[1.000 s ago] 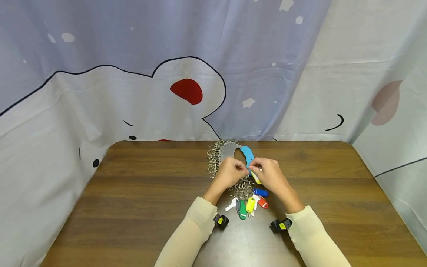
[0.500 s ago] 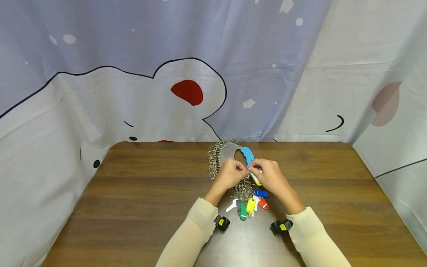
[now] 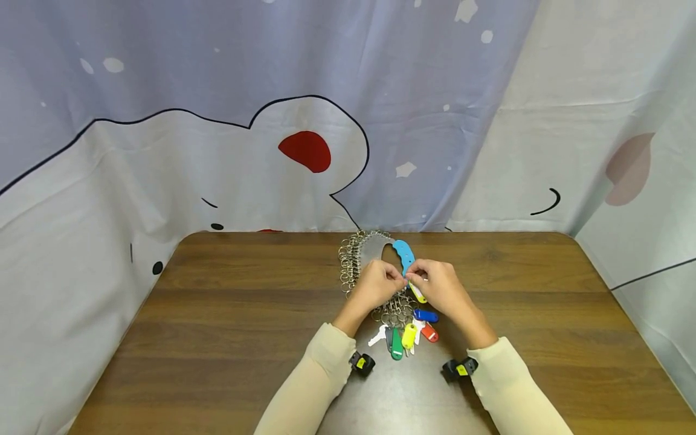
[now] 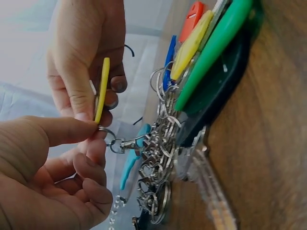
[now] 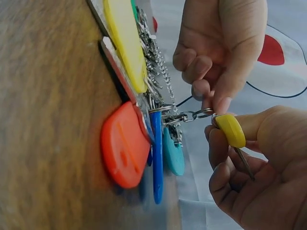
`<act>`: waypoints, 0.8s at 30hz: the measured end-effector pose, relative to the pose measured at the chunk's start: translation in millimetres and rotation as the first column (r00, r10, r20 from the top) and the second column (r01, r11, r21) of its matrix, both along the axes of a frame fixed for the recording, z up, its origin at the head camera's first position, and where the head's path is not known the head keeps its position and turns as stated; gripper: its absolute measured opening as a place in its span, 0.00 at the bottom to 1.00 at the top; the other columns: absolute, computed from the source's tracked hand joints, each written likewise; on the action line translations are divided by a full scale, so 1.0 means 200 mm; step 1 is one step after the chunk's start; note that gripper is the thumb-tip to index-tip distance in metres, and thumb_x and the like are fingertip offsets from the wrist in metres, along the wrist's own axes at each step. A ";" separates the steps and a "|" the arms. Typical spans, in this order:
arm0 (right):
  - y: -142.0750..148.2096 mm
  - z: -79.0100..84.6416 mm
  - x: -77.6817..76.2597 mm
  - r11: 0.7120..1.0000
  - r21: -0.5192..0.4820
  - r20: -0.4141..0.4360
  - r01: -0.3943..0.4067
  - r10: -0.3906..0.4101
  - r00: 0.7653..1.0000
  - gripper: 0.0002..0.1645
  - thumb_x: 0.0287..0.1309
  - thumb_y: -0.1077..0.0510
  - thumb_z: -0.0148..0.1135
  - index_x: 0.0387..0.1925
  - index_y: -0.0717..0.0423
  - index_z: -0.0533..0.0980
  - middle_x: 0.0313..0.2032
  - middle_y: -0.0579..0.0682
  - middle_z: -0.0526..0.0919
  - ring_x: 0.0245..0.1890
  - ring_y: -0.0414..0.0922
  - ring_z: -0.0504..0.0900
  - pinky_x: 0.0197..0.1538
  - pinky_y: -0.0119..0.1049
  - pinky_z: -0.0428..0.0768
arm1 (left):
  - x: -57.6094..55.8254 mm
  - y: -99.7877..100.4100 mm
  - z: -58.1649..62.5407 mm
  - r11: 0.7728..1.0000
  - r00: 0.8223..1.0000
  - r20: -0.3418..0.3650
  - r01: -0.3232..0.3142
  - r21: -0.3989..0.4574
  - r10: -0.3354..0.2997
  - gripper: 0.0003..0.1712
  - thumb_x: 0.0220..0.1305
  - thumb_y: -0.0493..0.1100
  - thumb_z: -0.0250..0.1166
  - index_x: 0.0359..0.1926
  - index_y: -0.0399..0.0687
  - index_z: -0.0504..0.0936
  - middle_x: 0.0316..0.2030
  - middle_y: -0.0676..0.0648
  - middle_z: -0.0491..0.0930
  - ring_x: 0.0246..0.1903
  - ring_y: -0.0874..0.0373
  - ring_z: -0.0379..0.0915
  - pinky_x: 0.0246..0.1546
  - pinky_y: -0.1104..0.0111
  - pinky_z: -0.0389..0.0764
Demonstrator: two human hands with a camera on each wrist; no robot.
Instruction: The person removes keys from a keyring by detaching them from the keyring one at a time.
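Right now we have the yellow key tag (image 5: 231, 130) raised above the wooden table (image 3: 244, 338), at five o'clock from where our left hand (image 3: 376, 283) and right hand (image 3: 439, 281) come together. Our right thumb and forefinger pinch its end; a thin key (image 5: 245, 163) shows under it. Our left thumb and forefinger pinch a metal ring (image 5: 204, 110) just beside it, other fingers loosely curled; we cannot tell whether ring and tag are joined. A swivel clasp (image 4: 129, 145) links to that ring. At twelve o'clock lies a light-blue handle (image 3: 404, 254), toward ten a grey plate (image 3: 373, 248). Near six we see a green tag (image 3: 397, 344); at five, a red tag (image 3: 429, 332).
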State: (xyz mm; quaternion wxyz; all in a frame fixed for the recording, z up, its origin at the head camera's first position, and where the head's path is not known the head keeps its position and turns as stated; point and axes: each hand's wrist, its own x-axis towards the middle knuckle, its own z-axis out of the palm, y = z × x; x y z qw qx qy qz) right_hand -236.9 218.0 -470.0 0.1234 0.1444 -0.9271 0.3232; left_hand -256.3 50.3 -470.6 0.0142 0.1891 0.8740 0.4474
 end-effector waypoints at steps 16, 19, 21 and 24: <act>-0.01 0.00 0.00 1.000 -0.017 0.026 0.024 -0.024 0.999 0.03 0.58 0.59 0.66 0.29 0.51 0.83 0.27 0.47 0.87 0.25 0.42 0.79 0.29 0.40 0.78 | -0.01 -0.01 0.00 0.999 1.000 -0.015 0.020 0.026 -0.020 0.06 0.51 0.37 0.71 0.20 0.45 0.86 0.17 0.51 0.82 0.17 0.67 0.68 0.19 0.77 0.70; -0.01 -0.01 0.00 0.999 -0.023 0.017 0.032 -0.031 0.999 0.03 0.58 0.59 0.66 0.29 0.52 0.83 0.27 0.48 0.87 0.25 0.43 0.79 0.29 0.42 0.79 | -0.01 -0.01 0.00 0.999 1.000 -0.015 0.016 0.030 -0.016 0.05 0.50 0.37 0.71 0.20 0.45 0.86 0.18 0.51 0.83 0.17 0.66 0.69 0.19 0.77 0.71; -0.02 -0.01 0.00 1.000 -0.009 -0.011 0.029 -0.029 1.000 0.03 0.58 0.59 0.66 0.29 0.53 0.83 0.28 0.49 0.87 0.26 0.44 0.79 0.30 0.43 0.79 | -0.01 -0.01 0.00 1.000 1.000 -0.022 0.008 0.028 -0.008 0.05 0.49 0.38 0.71 0.20 0.46 0.86 0.17 0.51 0.83 0.18 0.66 0.69 0.20 0.76 0.72; -0.02 -0.03 0.00 0.999 0.029 -0.082 0.027 -0.024 0.996 0.03 0.58 0.60 0.66 0.30 0.55 0.82 0.30 0.51 0.86 0.29 0.46 0.81 0.33 0.44 0.81 | -0.01 -0.02 -0.01 1.000 0.999 -0.044 0.004 0.024 -0.003 0.06 0.49 0.37 0.71 0.19 0.47 0.86 0.17 0.52 0.83 0.18 0.66 0.69 0.20 0.76 0.71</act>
